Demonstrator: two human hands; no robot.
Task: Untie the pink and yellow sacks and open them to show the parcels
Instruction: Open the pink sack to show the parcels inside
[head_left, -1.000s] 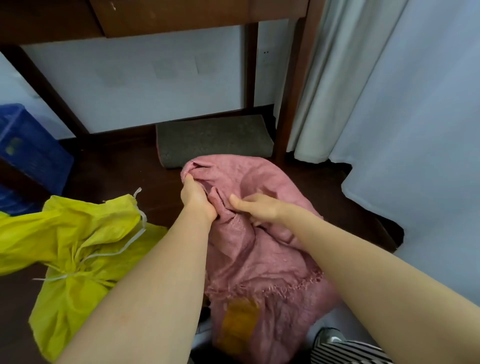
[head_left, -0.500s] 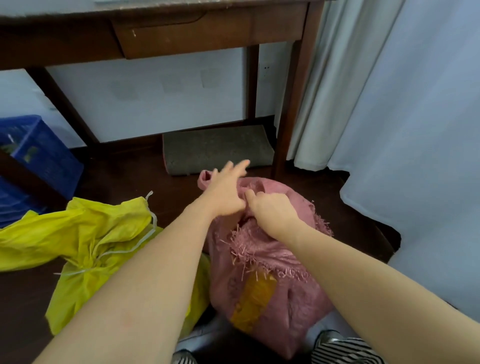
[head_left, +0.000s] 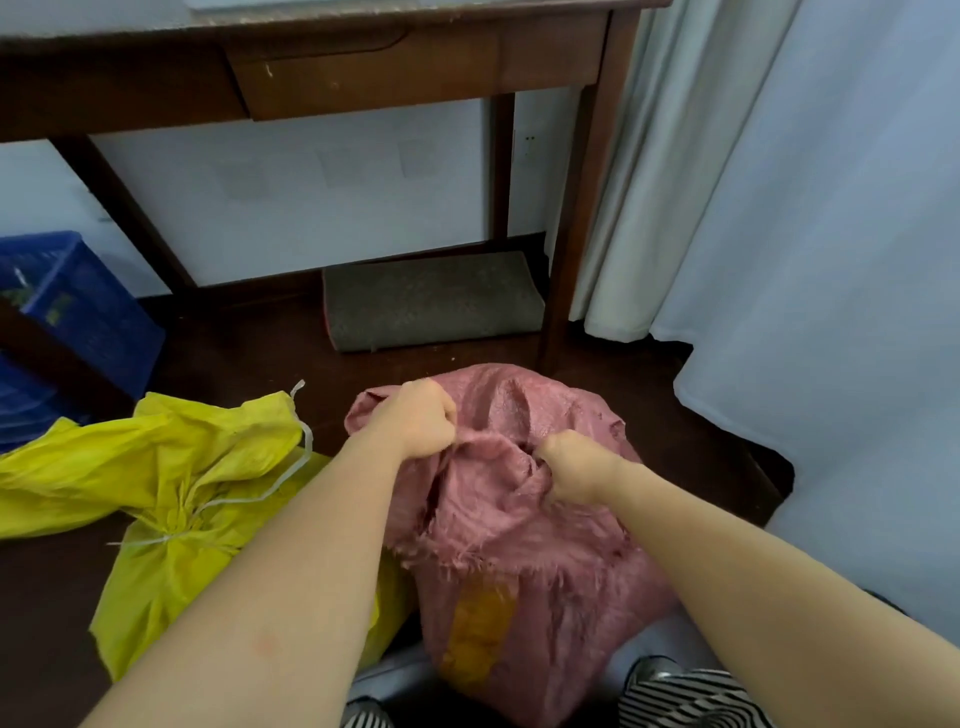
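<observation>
Dark brown floor (head_left: 249, 358) runs under a wooden desk (head_left: 363, 73) at twelve o'clock, with a pale wall behind it and pale curtains (head_left: 779, 208) filling the side from one to four o'clock. One grey mat (head_left: 431, 301) lies under the desk and one blue crate (head_left: 78, 306) sits at ten o'clock, cut by the frame edge.

Two sacks: the pink sack (head_left: 519, 545) stands at centre, just in front of me, and the yellow sack (head_left: 171, 499) slumps at eight o'clock, touching it, a white cord (head_left: 249, 496) knotted round its neck.

My left hand (head_left: 415, 421) and right hand (head_left: 576, 467) are both fisted on the pink sack's bunched top, gripping the cloth a little apart. No parcels show; only a yellowish patch (head_left: 478, 629) glows through the weave. My striped shoes (head_left: 691, 696) are cut off at six o'clock.
</observation>
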